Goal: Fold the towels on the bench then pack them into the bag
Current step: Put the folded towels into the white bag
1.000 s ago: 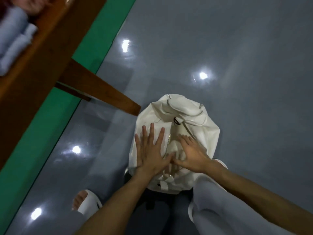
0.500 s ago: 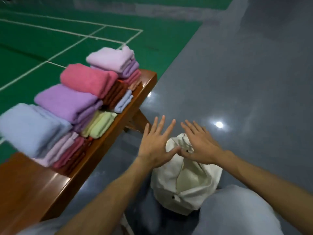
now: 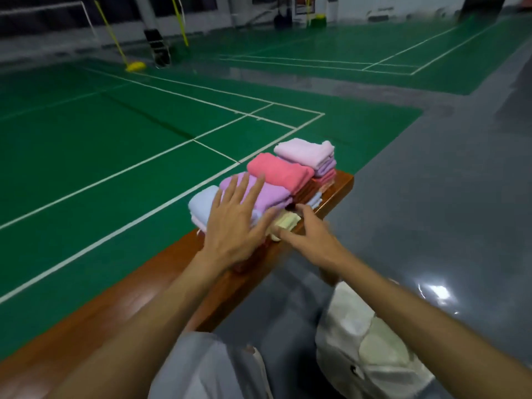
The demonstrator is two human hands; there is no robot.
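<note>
I am hovering the left hand (image 3: 230, 228), fingers splayed, and the right hand (image 3: 313, 237), fingers apart, at the folded towels (image 3: 270, 194), gripping nothing. They are looking soft and light, and I judge they are probably wanting a two-sided clasp.

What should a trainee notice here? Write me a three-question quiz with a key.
1. True or false: the white bag stands on the bench.
2. Which towel tops the farthest stack? A yellow, B pale lilac, C light blue.
3. Fill in: the right hand reaches toward the ___ towel.
Key: 1 false, it sits on the grey floor beside the bench. 2 B, the pale lilac towel. 3 yellow, the yellow towel.
</note>
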